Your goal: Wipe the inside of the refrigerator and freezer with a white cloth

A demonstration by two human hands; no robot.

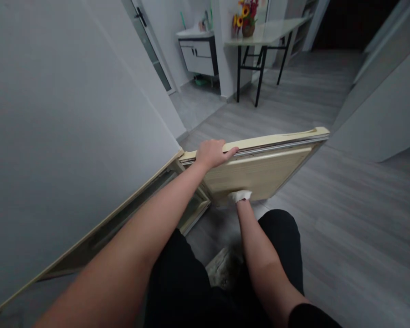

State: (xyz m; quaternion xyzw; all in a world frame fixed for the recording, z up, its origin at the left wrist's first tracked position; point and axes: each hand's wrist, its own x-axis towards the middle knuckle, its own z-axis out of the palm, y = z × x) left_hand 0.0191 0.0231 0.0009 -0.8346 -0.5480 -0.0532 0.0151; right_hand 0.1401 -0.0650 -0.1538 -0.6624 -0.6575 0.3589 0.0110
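Note:
A cream door (259,175) with a raised inner panel and a grey strip around its edge stands swung out from a low cabinet-like body (191,212), perhaps a small fridge. My left hand (212,154) grips its top edge near the hinge side, with the thumb lying along the edge. Lower down, my right hand (243,201) holds a white cloth (239,195) against the inner face of the door. The cloth and the angle hide most of the right fingers.
A white surface (71,114) fills the left side. Beyond the door, a table (276,32) with black legs bears a flower pot (248,28). A sink cabinet (198,54) stands farther back. Grey plank flooring (355,218) lies to the right, beside a white panel (386,100).

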